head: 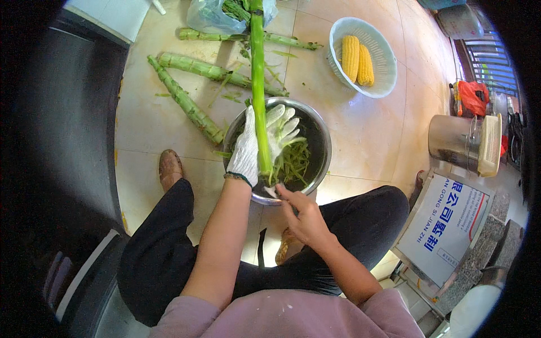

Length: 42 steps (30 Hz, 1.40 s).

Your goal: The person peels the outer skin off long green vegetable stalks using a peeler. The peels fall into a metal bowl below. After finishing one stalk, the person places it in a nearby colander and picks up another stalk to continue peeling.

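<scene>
My left hand, in a white knitted glove, supports a long peeled green stalk over a round metal basin. Its gloved fingers are spread and the stalk lies across the palm. My bare right hand is at the basin's near rim, by the stalk's lower end, with its fingers closed on a small pale tool, whose kind I cannot tell. Green peelings lie inside the basin. Several thick green stalks, one slanting and another behind it, lie on the tiled floor.
A pale blue plastic basket holds two corn cobs at the upper right. A plastic bag of leafy greens stands at the top. Along the right are a metal pot and a board with printing. A dark cabinet borders the left.
</scene>
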### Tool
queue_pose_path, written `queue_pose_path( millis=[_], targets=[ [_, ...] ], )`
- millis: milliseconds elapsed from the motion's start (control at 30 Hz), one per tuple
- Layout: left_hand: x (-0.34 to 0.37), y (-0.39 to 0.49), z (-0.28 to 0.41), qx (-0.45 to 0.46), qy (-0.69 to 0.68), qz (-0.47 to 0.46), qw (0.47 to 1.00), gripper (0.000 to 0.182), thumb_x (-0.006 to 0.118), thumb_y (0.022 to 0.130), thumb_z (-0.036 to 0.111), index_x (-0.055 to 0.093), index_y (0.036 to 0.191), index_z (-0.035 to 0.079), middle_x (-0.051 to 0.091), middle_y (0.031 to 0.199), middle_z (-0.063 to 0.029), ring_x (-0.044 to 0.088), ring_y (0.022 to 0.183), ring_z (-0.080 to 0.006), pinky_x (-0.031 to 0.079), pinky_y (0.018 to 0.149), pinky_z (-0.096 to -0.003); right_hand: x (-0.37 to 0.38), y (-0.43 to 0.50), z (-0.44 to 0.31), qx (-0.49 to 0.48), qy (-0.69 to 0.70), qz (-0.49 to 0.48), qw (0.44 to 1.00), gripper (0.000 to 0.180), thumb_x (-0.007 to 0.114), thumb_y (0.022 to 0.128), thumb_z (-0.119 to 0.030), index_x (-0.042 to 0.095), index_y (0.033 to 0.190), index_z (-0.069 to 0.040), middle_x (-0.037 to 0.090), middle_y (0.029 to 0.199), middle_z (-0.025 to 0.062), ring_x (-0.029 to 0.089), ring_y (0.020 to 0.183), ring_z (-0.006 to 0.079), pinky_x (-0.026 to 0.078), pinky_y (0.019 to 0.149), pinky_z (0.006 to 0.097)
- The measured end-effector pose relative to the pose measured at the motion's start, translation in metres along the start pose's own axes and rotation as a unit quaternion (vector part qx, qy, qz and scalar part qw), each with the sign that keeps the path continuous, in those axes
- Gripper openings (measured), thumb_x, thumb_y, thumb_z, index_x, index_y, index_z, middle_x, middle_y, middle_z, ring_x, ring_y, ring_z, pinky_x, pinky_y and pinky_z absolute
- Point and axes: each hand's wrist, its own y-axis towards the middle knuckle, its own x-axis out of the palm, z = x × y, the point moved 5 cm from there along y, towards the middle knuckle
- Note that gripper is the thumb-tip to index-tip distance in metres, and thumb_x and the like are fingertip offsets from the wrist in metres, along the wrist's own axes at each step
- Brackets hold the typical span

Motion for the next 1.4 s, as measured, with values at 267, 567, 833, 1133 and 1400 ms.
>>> queue_pose_path(
  millis=[267,567,833,1133,1400],
  targets=[
    [-0.007,-0.011,0.030,0.039,0.131,0.060,0.989,0.056,0.046,0.103,0.051,0.059,0.128,0.002,0.063,0.126,-0.0195,0.065,0.108,-0.0356,0.053,0.098,-0.0480,-0.020,0.043,0.007,0.026,0.037,0.029,0.999,0.039,0.059,0.098,-0.012,0.057,0.134,0.003,0.069,0.108,0.0290,0.071,0.088,0.0338,0.055,0.080,0.0393],
    [0.016,-0.019,0.039,0.079,0.256,0.108,0.957,0.037,0.061,0.100,0.037,0.064,0.118,0.004,0.071,0.106,-0.0109,0.071,0.087,-0.0215,0.061,0.078,-0.0345,-0.040,0.065,0.013,0.110,0.132,0.042,0.984,0.042,0.057,0.100,-0.018,0.055,0.138,0.000,0.065,0.087,0.0129,0.060,0.074,0.0155,0.050,0.069,0.0308],
    [-0.008,-0.011,0.028,0.050,0.167,0.115,0.978,0.056,0.046,0.101,0.057,0.063,0.123,0.009,0.068,0.111,-0.0096,0.065,0.097,-0.0240,0.053,0.086,-0.0373,-0.008,0.139,-0.011,-0.048,-0.034,0.148,0.987,0.035,0.058,0.093,-0.007,0.063,0.127,0.002,0.064,0.097,0.0338,0.064,0.094,0.0489,0.052,0.083,0.0491],
    [-0.004,0.003,0.022,0.016,0.020,0.016,1.000,0.069,0.050,0.097,0.062,0.058,0.127,0.001,0.063,0.125,-0.0236,0.062,0.113,-0.0396,0.048,0.104,-0.0542,-0.003,0.017,-0.014,-0.014,0.036,0.034,0.999,0.036,0.062,0.094,-0.009,0.063,0.129,0.001,0.068,0.097,0.0266,0.068,0.083,0.0364,0.053,0.076,0.0434],
    [0.045,-0.015,0.022,0.063,0.048,-0.084,0.993,0.044,0.051,0.104,0.036,0.058,0.121,-0.004,0.055,0.136,-0.0290,0.056,0.125,-0.0429,0.044,0.109,-0.0537,-0.014,0.048,0.011,0.160,0.262,0.103,0.946,0.060,0.067,0.095,-0.023,0.046,0.143,0.007,0.067,0.101,0.0136,0.061,0.078,0.0163,0.050,0.068,0.0294]
  ],
)
